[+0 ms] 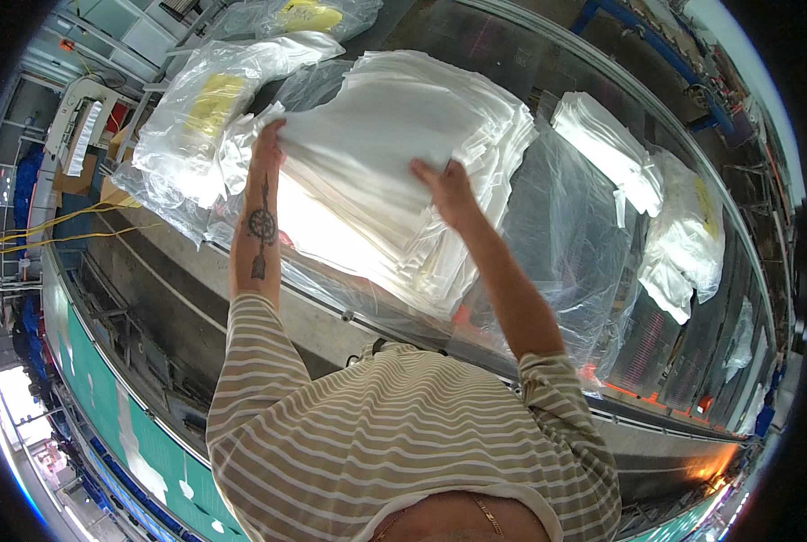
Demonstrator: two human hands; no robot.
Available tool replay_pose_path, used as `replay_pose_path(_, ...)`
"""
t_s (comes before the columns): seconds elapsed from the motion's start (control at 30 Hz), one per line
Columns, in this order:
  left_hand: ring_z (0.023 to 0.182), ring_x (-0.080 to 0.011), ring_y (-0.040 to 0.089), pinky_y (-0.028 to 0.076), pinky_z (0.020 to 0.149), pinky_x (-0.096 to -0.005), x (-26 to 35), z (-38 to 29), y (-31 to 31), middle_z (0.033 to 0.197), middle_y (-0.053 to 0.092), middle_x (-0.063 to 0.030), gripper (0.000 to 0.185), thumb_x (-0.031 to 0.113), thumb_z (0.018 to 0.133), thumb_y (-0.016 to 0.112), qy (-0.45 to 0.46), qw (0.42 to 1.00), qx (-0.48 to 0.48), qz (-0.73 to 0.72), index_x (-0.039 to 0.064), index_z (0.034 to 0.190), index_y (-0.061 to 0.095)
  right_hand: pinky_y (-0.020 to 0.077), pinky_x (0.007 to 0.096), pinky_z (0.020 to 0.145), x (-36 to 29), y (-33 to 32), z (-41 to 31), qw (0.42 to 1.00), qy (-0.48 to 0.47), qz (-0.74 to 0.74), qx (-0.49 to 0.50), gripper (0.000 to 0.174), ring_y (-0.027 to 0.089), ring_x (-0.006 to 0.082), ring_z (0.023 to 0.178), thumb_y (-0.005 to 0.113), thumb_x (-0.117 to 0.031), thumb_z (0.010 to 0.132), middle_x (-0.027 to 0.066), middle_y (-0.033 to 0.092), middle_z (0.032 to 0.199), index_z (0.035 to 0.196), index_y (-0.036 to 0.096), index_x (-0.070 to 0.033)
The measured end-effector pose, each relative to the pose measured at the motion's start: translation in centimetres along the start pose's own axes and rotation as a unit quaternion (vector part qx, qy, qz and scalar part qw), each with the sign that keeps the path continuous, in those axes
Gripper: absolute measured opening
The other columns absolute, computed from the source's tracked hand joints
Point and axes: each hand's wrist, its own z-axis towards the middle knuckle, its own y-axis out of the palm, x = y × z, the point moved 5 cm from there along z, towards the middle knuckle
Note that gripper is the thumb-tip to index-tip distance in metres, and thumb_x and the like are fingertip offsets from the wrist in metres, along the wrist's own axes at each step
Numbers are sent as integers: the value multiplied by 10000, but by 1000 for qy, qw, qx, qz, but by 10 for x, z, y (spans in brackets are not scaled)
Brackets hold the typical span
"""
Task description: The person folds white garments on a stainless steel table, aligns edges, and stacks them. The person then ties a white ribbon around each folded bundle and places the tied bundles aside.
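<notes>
A thick stack of white cut fabric pieces (390, 251) lies on the table in front of me, its layers fanned along the right side. My left hand (268, 146) grips the left edge of the top fabric piece (376, 122), beside a plastic-wrapped bundle. At the right part of that same piece, my right hand (449, 190) pinches the cloth, thumb towards the left. The top piece is slightly blurred and partly raised over the layers below. The fingertips under the cloth are hidden.
Clear plastic-wrapped white bundles with yellow labels (217, 101) lie at left and far left. To the right are a clear plastic sheet (566, 223), a folded white fabric stack (606, 146) and another wrapped bundle (684, 217). The metal table edge (349, 316) runs close before me.
</notes>
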Motion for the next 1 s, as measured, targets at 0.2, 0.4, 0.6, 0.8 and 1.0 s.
replay_pose_path(0.2, 1003, -248, 670, 597, 794, -416, 120, -58, 131, 1070, 674, -132, 272, 67, 863, 740, 88, 972, -181, -123, 4, 1108, 639, 592, 353, 834, -82, -67, 65, 952, 28, 305, -29, 338, 699, 234, 968, 795, -163, 901, 131, 708, 1087, 1115, 663, 62)
replay_pose_path(0.4, 993, -236, 682, 559, 928, -383, 181, -181, 205, 1041, 701, -129, 224, 97, 945, 640, 169, 936, -277, -137, 21, 1155, 634, 544, 350, 918, -143, -157, -3, 939, -124, 305, -104, 299, 682, 203, 1032, 708, -190, 968, 104, 722, 1133, 1184, 695, 16)
replay_pose_path(0.6, 852, -209, 689, 579, 779, -352, 128, -350, 250, 952, 702, -71, 314, 111, 917, 657, 185, 908, -363, -99, 5, 1212, 641, 554, 345, 892, -130, -280, -141, 920, -209, 317, -96, 351, 692, 196, 1054, 632, -170, 994, 106, 713, 1201, 1295, 653, 11)
replay_pose_path(0.8, 895, -185, 715, 609, 786, -335, 12, -457, 309, 1049, 718, -92, 504, 83, 862, 738, 169, 911, -376, -17, 80, 1336, 570, 552, 445, 1054, -66, -424, -240, 908, -184, 377, 0, 416, 665, 299, 1196, 510, -137, 1038, 207, 649, 1330, 1401, 532, 64)
replay_pose_path(1.0, 842, -169, 710, 621, 766, -316, -108, -511, 371, 991, 703, -87, 452, 12, 895, 684, 62, 926, -372, 20, 16, 1338, 591, 558, 415, 1044, 32, -540, -256, 897, -139, 416, -56, 392, 656, 296, 1204, 472, -122, 1052, 199, 648, 1330, 1382, 540, 78)
